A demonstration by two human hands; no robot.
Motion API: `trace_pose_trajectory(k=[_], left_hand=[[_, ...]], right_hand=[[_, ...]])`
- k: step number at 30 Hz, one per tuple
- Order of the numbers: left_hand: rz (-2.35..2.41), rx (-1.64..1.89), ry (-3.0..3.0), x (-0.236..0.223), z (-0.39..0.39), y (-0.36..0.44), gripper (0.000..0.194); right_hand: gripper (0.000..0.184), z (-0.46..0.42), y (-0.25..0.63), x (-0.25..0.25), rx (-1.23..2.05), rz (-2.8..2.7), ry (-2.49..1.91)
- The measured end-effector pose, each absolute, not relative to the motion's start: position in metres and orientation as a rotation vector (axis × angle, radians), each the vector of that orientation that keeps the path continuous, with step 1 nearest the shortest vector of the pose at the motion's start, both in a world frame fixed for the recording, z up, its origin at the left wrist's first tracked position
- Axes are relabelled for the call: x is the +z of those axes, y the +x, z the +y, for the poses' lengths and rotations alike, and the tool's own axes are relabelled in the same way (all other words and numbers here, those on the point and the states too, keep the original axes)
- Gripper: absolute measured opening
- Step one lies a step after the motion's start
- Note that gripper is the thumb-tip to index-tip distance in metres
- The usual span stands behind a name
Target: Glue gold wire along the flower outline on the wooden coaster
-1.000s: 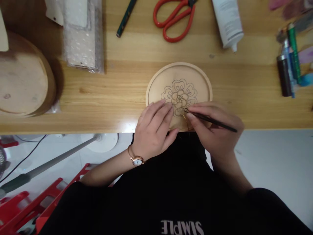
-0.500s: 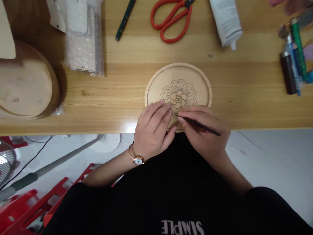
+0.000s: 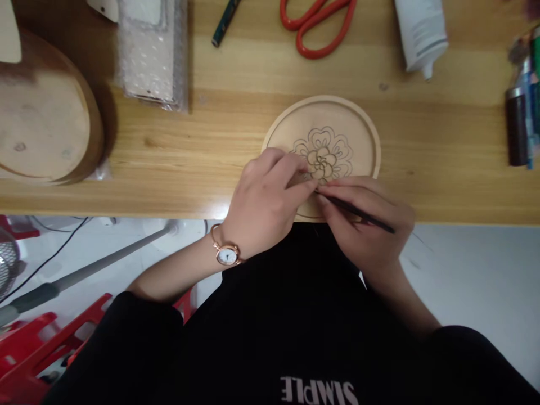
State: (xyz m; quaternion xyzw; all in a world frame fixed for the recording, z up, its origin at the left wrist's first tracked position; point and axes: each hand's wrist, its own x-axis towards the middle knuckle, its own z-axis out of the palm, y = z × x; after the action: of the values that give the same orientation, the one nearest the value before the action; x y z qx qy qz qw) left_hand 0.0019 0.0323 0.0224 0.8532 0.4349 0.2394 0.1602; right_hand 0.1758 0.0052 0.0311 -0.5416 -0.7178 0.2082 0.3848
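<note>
A round wooden tray (image 3: 363, 132) with a raised rim lies at the table's front edge, a flower drawn in dark outline on it. The flower's centre petals (image 3: 321, 163) have thicker, gold-brown edges. My right hand (image 3: 369, 219) grips slim black tweezers (image 3: 358, 212) like a pen, their tip low on the flower. Over the tray's left part, my left hand (image 3: 270, 199) has its thumb and forefinger closed together beside that tip. Whatever is between them is too small to make out. Both hands cover the lower part of the drawing.
Behind the tray lie red-handled scissors (image 3: 323, 34), a dark green pencil (image 3: 225, 22) and a white tube (image 3: 424, 39). Bubble-wrapped pieces (image 3: 154, 62) and a round wooden box (image 3: 46, 112) are at left. Pens and a dark bottle (image 3: 517, 126) stand out at right.
My left hand has gone from lying flat on the tray to a pinch near the tweezers' tip. The tweezers first moved left, then stayed low on the flower. The camera view has shifted slightly.
</note>
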Motion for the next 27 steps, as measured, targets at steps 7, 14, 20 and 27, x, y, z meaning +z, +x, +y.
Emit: trace_pose_trajectory(k=[7, 14, 20, 27], left_hand=[[1.052, 0.499, 2.55, 0.025, 0.053, -0.006, 0.029], [0.902, 0.36, 2.674, 0.026, 0.068, -0.006, 0.032], [0.87, 0.313, 2.7, 0.028, 0.07, -0.005, 0.035], [0.88, 0.369, 2.605, 0.028, 0.069, -0.004, 0.027]], right_hand=[[0.024, 0.004, 0.174, 0.031, 0.518, -1.84, -1.348], [0.032, 0.002, 0.174, 0.033, 0.501, -1.89, -1.342], [0.03, 0.002, 0.177, 0.033, 0.498, -1.933, -1.328], [0.033, 0.004, 0.179, 0.033, 0.487, -1.971, -1.287]])
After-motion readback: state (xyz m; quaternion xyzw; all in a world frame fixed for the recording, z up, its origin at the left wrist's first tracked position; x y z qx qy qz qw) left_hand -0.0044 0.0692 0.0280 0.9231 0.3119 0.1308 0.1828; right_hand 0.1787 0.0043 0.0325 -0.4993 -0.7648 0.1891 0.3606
